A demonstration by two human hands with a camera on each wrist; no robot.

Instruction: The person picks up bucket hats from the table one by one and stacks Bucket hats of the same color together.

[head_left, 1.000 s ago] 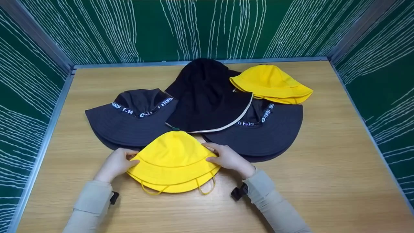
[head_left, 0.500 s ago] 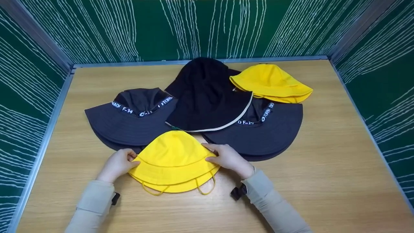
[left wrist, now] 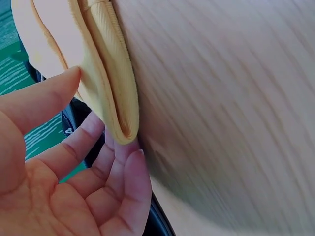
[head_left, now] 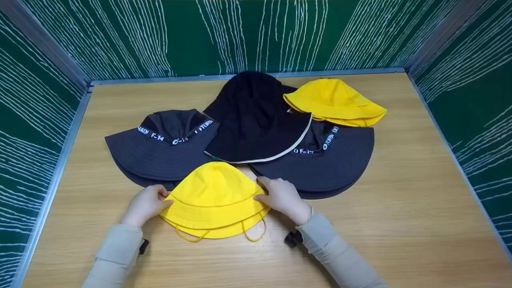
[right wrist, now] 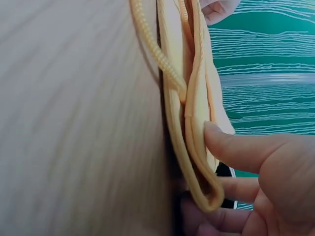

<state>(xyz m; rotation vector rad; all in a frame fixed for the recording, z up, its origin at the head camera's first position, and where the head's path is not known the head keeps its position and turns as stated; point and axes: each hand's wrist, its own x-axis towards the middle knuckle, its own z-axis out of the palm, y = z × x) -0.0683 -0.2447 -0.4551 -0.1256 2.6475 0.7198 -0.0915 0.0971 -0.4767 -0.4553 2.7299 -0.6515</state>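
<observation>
A yellow bucket hat (head_left: 218,186) lies folded flat at the front of the table, its brim toward me and two cord loops (head_left: 256,236) hanging from it. My left hand (head_left: 146,205) pinches the left end of the brim. In the left wrist view the thumb (left wrist: 64,83) presses on the cloth and the other fingers reach behind the folded edge. At the opposite end my right hand (head_left: 285,198) grips the brim (right wrist: 199,147) the same way, thumb in front. Part of its fingers is hidden behind the hat.
Behind are a dark grey lettered hat (head_left: 160,156) on the left, another grey hat (head_left: 332,168) on the right, and a black hat (head_left: 256,120) overlapping both. A second yellow hat (head_left: 336,102) rests at the back right. Green walls (head_left: 256,36) enclose the table (head_left: 420,208).
The left hand has shifted slightly right and its fingers have curled a little. The right hand's fingertips have drawn in slightly at the brim. The hats lie almost unchanged.
</observation>
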